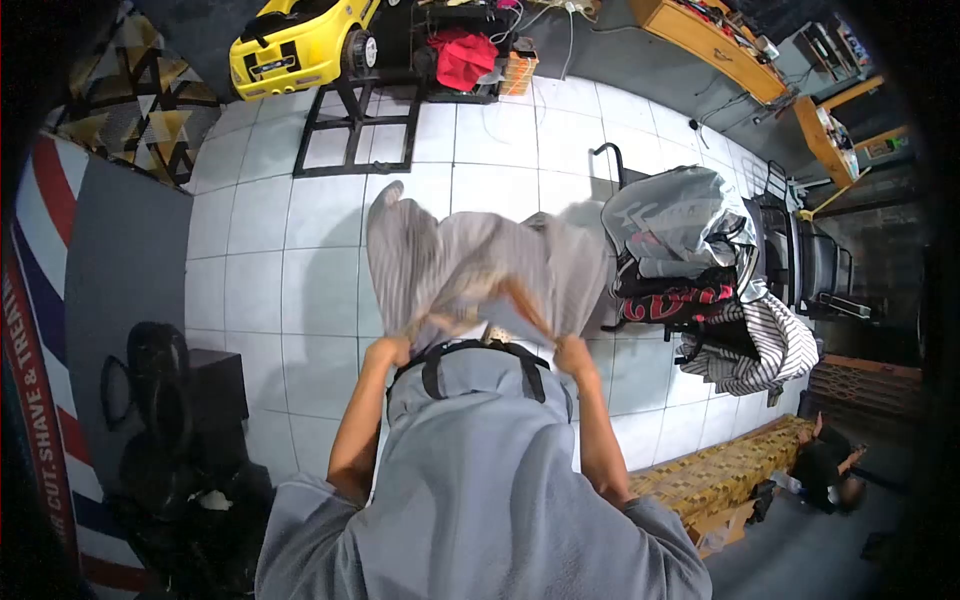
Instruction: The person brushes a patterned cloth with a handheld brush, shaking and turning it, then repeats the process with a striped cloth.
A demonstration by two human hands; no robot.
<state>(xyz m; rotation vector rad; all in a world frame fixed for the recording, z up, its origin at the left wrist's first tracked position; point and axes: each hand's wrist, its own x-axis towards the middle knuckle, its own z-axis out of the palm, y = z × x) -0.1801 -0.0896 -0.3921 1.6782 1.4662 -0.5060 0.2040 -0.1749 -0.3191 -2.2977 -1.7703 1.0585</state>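
A large grey-brown striped cloth (485, 245) spreads out in front of my body, its far edge blurred by motion. My left hand (390, 350) is closed on the near left corner of the cloth. The near right corner is gripped in my right hand (571, 355), at about the same height near my waist. Between the hands the near edge sags and smears, showing a tan-orange strip. Below it is my grey shirt (480, 450) with a dark strap across the waist.
White tiles (250, 290) cover the floor. Ahead are a yellow toy car (300, 55) and a black metal frame (355, 130). A rack with draped cloths (690, 220) stands right. A person (830, 465) is by a patterned bench (740, 460). A striped banner (45, 330) is left.
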